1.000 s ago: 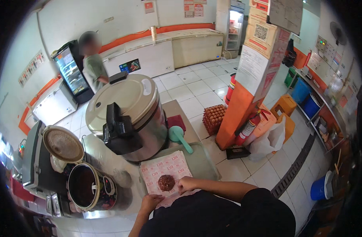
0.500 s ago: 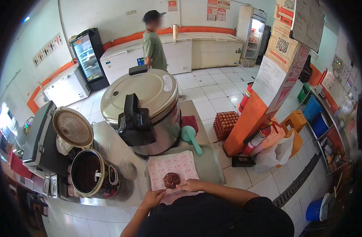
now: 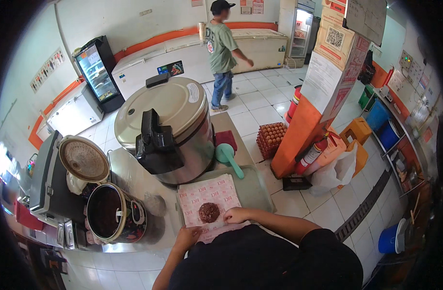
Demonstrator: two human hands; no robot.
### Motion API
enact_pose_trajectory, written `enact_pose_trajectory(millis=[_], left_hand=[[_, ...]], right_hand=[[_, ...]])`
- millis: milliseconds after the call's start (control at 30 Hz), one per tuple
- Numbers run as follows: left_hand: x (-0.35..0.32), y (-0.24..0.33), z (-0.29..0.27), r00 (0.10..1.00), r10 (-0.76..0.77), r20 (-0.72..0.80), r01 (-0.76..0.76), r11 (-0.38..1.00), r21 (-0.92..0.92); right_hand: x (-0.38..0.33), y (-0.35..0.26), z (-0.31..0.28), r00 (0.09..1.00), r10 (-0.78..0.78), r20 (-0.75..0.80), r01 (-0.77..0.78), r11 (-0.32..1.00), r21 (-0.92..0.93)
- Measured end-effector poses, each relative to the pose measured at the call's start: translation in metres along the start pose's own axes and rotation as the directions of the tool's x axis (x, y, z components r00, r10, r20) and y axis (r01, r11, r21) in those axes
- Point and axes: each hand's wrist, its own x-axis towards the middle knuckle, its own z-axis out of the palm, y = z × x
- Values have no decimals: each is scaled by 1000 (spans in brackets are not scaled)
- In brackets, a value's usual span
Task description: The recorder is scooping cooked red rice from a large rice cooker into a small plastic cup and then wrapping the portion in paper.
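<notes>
A round mound of dark reddish-brown rice (image 3: pixel 209 212) lies on a sheet of pink-and-white printed food wrapping paper (image 3: pixel 221 189). Under the paper is a grey-green tray (image 3: pixel 261 191). My left hand (image 3: pixel 187 238) pinches the paper's near left part, just below the mound. To the right of the rice, my right hand (image 3: pixel 238 215) has its fingers curled closed on the paper, apart from the mound. A mint-green scoop (image 3: pixel 226 153) rests beyond the tray, its handle pointing toward me.
A large steel rice cooker (image 3: pixel 182 130) stands behind the tray. To the left are an open pot (image 3: pixel 105 212), a clear plastic bag (image 3: pixel 154 205) and a grey cooler box (image 3: pixel 50 179). Egg trays (image 3: pixel 271 137) and an orange pillar (image 3: pixel 298 140) stand at right. Another person (image 3: pixel 222 53) walks beyond.
My right hand has drawn away from the rice toward the right. My left fingers sit slightly farther below the mound. The other person has walked to the right; my view has shifted slightly.
</notes>
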Motion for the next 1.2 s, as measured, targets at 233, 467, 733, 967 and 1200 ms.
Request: enact_pose_trajectory(millis=[233, 467, 733, 967, 1200], left_hand=[[-2, -11, 2, 988, 14, -151, -35, 990, -140], [41, -55, 16, 924, -336, -183, 219, 857, -467], [49, -18, -3, 938, -264, -226, 236, 961, -144], [36, -1, 13, 945, -262, -198, 268, 963, 4], [41, 28, -5, 955, -136, -263, 186, 966, 177]], right_hand=[[-12, 23, 2, 957, -229, -176, 222, 973, -58], [21, 13, -33, 929, 44, -369, 9, 990, 139], [33, 20, -9, 822, 117, -558, -132, 991, 15], [16, 6, 18, 785, 69, -615, -247, 946, -209], [20, -9, -1, 825, -68, -561, -213, 882, -421]])
